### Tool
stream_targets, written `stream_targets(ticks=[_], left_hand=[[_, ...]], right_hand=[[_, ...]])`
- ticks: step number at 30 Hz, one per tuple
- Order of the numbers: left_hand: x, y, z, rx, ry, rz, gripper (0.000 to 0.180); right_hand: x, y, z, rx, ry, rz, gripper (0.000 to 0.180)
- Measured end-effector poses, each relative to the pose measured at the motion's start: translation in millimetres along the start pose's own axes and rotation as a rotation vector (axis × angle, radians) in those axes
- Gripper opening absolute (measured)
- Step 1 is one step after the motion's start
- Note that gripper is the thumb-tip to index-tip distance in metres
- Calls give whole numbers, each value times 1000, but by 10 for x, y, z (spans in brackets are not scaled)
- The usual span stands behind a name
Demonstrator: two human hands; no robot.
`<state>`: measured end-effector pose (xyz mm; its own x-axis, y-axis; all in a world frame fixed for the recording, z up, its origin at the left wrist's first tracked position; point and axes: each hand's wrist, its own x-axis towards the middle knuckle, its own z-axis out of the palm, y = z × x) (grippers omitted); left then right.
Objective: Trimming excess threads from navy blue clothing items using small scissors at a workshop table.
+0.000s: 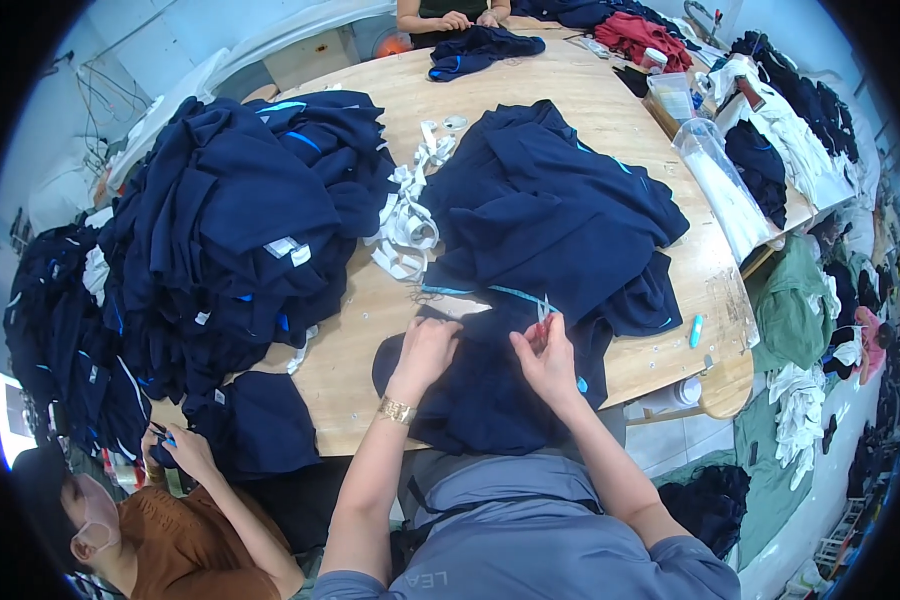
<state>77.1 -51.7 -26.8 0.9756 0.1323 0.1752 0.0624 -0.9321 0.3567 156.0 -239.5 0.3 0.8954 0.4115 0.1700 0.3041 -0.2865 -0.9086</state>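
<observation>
A navy garment with light-blue trim lies across the near edge of the table, right in front of me. My left hand rests on its upper left part, fingers curled down and closed on the cloth. In my right hand is a small pair of scissors with red on the handle, its pointed blades facing away from me. The blades are beside the light-blue edging of a large navy garment pile just beyond. My right fingers hide most of the scissors' handle.
A taller navy garment heap fills the left side. White tape strips lie between the piles. A turquoise tool sits near the right edge. One co-worker is at lower left, another across the table.
</observation>
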Motion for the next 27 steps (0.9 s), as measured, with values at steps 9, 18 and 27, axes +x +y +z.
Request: stream_targets(ticks=[9, 18, 27], left_hand=[[-174, 386, -681, -1003, -175, -353, 21], [-249, 575, -836, -1212, -183, -357, 23], [-191, 742, -820, -657, 36, -305, 32]], right_hand=[[79, -412, -47, 521, -293, 75, 21], [121, -741, -216, 383, -543, -103, 32], [65, -626, -143, 361, -328, -122, 26]])
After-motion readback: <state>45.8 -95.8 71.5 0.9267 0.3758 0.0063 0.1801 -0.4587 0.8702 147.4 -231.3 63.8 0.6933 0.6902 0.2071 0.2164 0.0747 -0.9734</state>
